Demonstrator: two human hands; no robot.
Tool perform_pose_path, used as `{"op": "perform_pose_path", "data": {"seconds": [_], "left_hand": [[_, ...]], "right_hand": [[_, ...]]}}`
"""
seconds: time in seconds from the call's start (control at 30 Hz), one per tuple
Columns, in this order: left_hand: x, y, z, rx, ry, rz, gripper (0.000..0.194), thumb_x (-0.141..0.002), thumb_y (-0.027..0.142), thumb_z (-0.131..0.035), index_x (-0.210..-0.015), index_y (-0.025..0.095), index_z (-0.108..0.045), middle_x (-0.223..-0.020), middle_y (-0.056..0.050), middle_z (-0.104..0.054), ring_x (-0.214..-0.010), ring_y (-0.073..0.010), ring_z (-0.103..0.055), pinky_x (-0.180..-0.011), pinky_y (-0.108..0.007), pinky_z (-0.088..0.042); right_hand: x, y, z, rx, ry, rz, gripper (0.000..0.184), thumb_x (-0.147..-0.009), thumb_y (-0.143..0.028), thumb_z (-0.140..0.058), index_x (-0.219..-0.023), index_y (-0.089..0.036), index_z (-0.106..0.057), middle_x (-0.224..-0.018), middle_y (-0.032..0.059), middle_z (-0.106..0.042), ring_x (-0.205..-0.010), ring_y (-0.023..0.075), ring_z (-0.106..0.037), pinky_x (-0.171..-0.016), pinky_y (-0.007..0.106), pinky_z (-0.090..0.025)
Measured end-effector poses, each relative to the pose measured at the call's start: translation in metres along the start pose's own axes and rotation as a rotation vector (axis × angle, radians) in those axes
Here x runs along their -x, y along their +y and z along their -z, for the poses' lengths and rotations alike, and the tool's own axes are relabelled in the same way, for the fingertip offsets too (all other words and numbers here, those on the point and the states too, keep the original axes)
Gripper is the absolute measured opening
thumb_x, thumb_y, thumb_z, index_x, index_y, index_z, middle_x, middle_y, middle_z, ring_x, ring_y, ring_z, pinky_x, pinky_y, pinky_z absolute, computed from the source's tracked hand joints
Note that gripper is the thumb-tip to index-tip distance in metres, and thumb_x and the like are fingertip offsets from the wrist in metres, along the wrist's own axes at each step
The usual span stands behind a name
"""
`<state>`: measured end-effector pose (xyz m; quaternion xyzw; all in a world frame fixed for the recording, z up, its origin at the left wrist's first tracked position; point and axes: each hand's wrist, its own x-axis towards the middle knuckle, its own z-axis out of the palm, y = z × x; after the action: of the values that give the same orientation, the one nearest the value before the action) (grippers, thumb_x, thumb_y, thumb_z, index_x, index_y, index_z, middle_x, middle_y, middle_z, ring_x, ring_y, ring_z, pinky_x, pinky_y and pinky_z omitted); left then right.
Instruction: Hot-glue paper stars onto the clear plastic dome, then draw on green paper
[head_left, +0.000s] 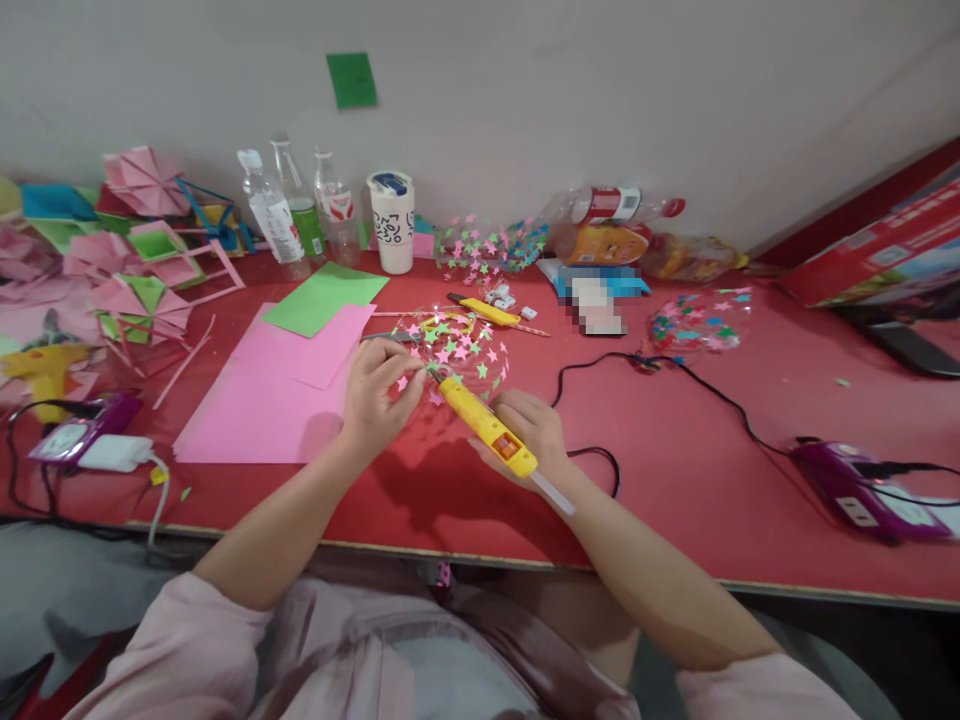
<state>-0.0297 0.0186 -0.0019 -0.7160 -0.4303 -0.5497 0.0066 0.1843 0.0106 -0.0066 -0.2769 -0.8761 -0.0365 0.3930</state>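
Observation:
My right hand (527, 425) is wrapped round a yellow hot glue gun (480, 418), with a clear glue stick (553, 492) poking out of its back end. The gun's nozzle points up and left, close to the fingertips of my left hand (381, 393). That hand is closed in a pinch; what lies between its fingers is too small to make out. Just beyond both hands sits a clear, rounded plastic piece covered with pink and green paper stars (457, 345). Scissors (390, 338) lie partly hidden behind my left hand.
Pink paper (247, 400) and green paper (328, 298) lie to the left. A yellow box cutter (487, 311) is behind the starred piece. Bottles (274, 215) and a white tumbler (393, 230) stand along the wall. A black cord (720, 395) runs to a purple power strip (855, 490).

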Motion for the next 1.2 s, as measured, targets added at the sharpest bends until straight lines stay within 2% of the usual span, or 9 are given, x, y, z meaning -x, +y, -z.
{"op": "perform_pose_path", "data": {"seconds": [0.53,0.9,1.2], "left_hand": [[-0.0011,0.0033,0.0009,0.239,-0.051,0.238,0.011,-0.081,0.015,-0.059,-0.073,0.022,-0.06,-0.078,0.0,-0.057,-0.078,-0.015,-0.055,-0.074,-0.032,-0.047],[-0.0016,0.0042,0.0016,0.291,-0.054,0.255,0.01,-0.081,0.015,-0.059,-0.073,0.021,-0.061,-0.078,0.001,-0.055,-0.077,-0.014,-0.054,-0.072,-0.03,-0.044],[-0.001,0.0041,0.0007,0.297,-0.053,0.247,0.01,-0.081,0.015,-0.059,-0.073,0.021,-0.062,-0.078,0.001,-0.056,-0.077,-0.0135,-0.054,-0.073,-0.029,-0.044]], "right_hand": [[0.0011,-0.0004,-0.0003,0.015,0.027,0.055,0.017,-0.087,-0.037,-0.054,-0.085,-0.019,-0.055,-0.074,0.006,-0.063,-0.069,0.0173,-0.059,-0.062,0.03,-0.049],[0.0004,-0.0002,-0.001,0.044,0.036,0.079,0.015,-0.086,-0.034,-0.056,-0.085,-0.019,-0.054,-0.073,0.0058,-0.063,-0.067,0.0165,-0.059,-0.06,0.029,-0.049],[0.0,-0.0009,-0.0002,0.042,0.014,0.074,0.019,-0.087,-0.033,-0.054,-0.075,-0.02,-0.051,-0.066,0.0039,-0.058,-0.061,0.0143,-0.052,-0.056,0.027,-0.043]]}}
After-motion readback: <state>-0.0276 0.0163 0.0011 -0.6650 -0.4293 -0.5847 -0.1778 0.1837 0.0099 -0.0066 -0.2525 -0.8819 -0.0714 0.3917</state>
